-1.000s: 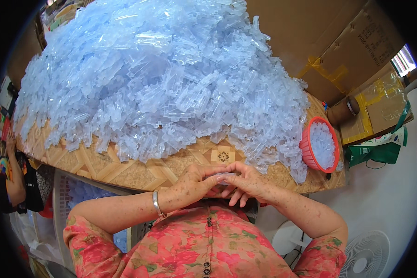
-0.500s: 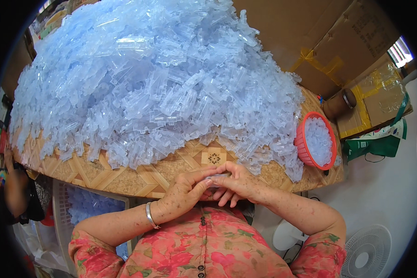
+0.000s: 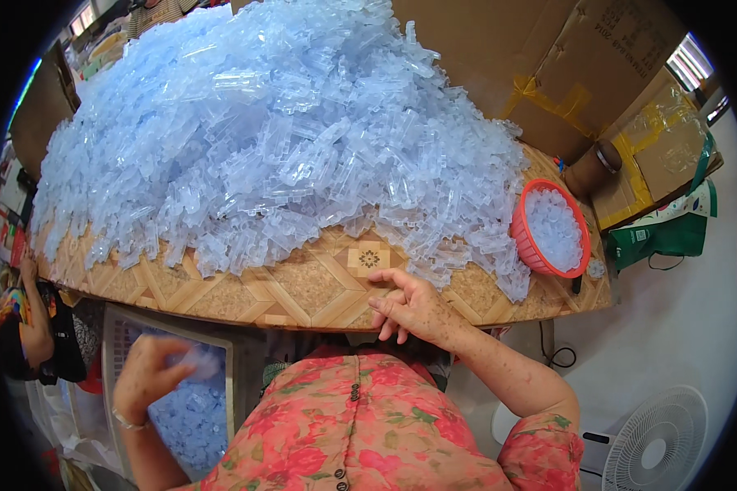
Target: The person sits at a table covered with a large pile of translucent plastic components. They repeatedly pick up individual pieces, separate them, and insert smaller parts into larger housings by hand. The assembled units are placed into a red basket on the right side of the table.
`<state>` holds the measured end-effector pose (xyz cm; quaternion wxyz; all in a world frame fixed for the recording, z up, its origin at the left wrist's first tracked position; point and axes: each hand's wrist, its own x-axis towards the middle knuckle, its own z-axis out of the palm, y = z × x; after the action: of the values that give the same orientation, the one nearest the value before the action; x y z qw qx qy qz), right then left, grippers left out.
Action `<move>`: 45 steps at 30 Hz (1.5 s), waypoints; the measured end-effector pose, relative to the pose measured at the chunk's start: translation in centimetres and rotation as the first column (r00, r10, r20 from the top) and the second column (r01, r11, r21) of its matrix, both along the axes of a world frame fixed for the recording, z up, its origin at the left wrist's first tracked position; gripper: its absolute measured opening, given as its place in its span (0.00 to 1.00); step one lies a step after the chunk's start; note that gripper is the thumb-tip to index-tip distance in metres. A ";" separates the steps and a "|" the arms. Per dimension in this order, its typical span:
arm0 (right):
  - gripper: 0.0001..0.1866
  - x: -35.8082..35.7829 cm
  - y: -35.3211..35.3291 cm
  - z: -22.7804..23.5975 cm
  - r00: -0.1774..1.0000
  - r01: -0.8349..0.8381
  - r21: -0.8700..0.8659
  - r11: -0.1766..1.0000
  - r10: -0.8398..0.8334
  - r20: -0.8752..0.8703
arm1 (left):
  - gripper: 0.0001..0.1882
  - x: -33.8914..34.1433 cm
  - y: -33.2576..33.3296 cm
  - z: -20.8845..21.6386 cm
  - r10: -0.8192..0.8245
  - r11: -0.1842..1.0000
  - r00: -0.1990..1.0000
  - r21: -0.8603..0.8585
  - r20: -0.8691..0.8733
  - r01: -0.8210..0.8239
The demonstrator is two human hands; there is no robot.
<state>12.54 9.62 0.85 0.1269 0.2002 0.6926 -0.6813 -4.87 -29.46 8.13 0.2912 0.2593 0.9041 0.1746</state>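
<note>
8 o'clock: left hand (image 3: 147, 372) at blurred clear piece (image 3: 205, 362), can't tell if pinched | 5 o'clock: right hand (image 3: 409, 307) loosely spread | 2 o'clock: print-marked carton (image 3: 590, 74)

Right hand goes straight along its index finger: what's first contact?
Likely the heap of clear plastic pieces, at its front edge, beyond bare tabletop. Height is unclear; the right hand might brush the tabletop first.

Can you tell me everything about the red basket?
The red basket looks plastic, with ribbed sides and a rounded rim. It stands open side up at the table's right end, holding many small clear pieces. The big pile lies close to its left; touching is hard to tell. The left hand and right hand are away from it.
</note>
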 end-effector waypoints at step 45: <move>0.12 -3.6 23.9 6.8 0.918 0.397 0.877 0.271 -0.124 -0.377 | 0.17 3.1 26.8 -7.6 -0.452 0.546 0.879 0.826 0.151 0.139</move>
<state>8.91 33.51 7.69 -0.2102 0.2660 0.9235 -0.1793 -1.76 -2.70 0.52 0.3250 0.4771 0.6054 0.5479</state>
